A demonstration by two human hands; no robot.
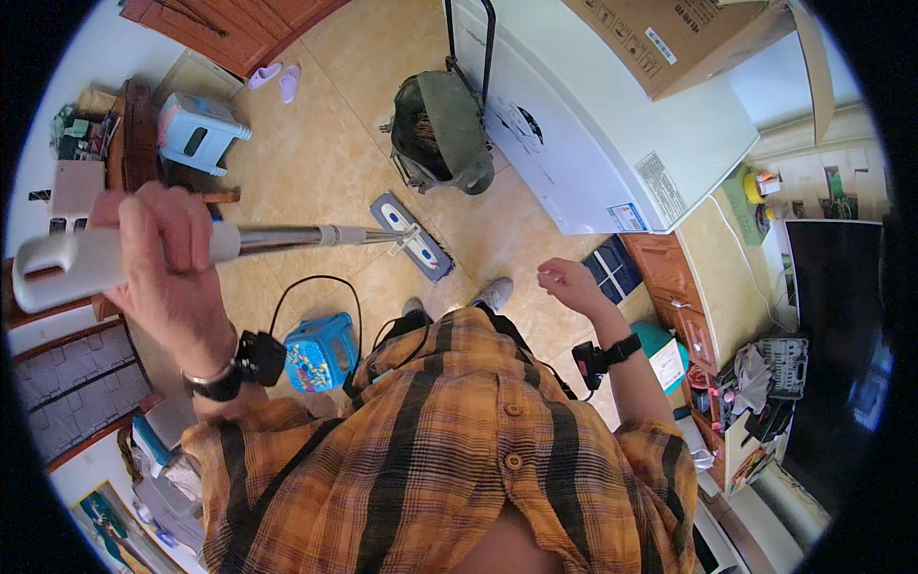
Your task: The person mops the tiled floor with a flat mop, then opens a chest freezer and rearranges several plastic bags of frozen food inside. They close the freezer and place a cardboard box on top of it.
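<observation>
My left hand [170, 263] is raised at the left, its fingers wrapped round the thick white grip of a flat mop [287, 238]. The mop's metal pole runs right and down to its flat head [435, 260], which is white and blue with grey edges and lies on the tiled floor ahead of my feet. Held out at the right, my right hand [571, 285] is off the mop with its fingers loosely bent and slightly apart; nothing shows in it. Beyond the mop head stands a dark green bag [455, 124] on a black-framed trolley, its top gaping.
A white chest freezer [574, 143] bearing a cardboard box [669, 33] stands at the right. A blue patterned stool [321, 354] is near my left leg. A light blue stool [196, 129] and pink slippers [289, 84] are farther left. Wooden cabinets [669, 277] line the right.
</observation>
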